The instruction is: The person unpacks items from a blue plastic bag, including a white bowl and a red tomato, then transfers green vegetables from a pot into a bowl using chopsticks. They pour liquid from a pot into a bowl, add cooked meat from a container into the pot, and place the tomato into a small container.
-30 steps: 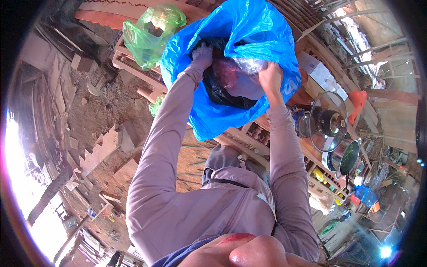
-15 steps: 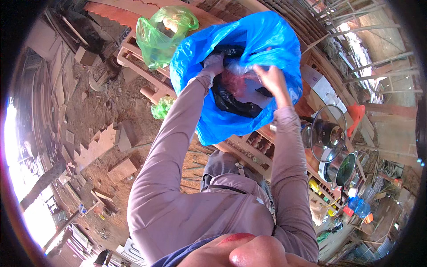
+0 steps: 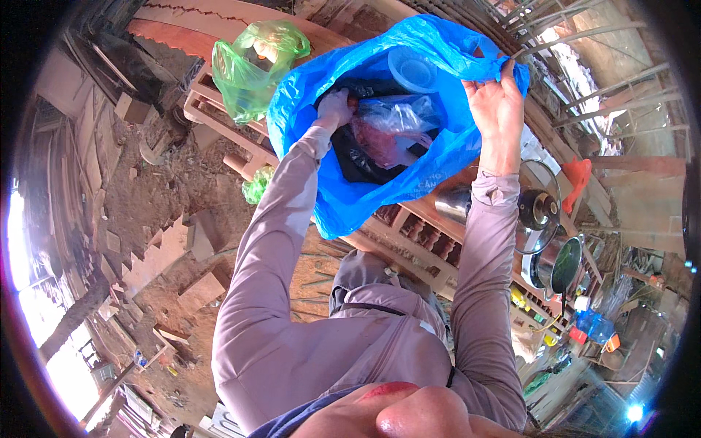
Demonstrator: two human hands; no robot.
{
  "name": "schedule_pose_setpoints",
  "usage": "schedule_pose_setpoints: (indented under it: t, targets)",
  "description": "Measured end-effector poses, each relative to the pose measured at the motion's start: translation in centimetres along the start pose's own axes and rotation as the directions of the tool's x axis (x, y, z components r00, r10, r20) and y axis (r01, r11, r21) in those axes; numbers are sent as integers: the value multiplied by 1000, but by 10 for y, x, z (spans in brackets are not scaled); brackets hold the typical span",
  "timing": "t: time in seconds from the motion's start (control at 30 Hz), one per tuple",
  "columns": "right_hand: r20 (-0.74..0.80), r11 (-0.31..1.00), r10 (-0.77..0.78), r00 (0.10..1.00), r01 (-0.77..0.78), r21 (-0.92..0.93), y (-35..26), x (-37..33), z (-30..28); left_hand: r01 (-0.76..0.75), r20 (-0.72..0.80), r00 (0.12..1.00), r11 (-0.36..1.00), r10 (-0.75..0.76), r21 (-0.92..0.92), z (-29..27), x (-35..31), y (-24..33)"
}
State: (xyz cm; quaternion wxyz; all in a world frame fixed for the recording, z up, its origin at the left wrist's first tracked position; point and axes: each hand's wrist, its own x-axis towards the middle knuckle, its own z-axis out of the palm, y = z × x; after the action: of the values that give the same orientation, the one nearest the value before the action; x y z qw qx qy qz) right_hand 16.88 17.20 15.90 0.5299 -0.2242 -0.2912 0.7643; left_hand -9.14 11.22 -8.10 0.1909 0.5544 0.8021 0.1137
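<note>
Have the blue bag (image 3: pixel 339 208) out in front, just beside the green bag (image 3: pixel 244 84). Pinching its rim with the right hand (image 3: pixel 498 106). Have the left hand (image 3: pixel 334 108) inside, by the black bag (image 3: pixel 356 164), but too dark there to tell if gripping. Can see a clear bag (image 3: pixel 398 115) and round pale dish (image 3: pixel 412 71) in there too.

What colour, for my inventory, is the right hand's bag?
The bag is blue, best seen in head view.
</note>
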Motion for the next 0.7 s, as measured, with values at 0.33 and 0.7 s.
schedule_pose_setpoints:
  t: [0.33,0.7]
  targets:
    - [26,998,-7,1000,5,65,-2,-13,-15,-367,-293,930,587,220,-722,-81,-94,33]
    - [103,997,-34,994,27,66,-8,-18,-19,-453,-487,849,758,205,-470,-84,-120,54]
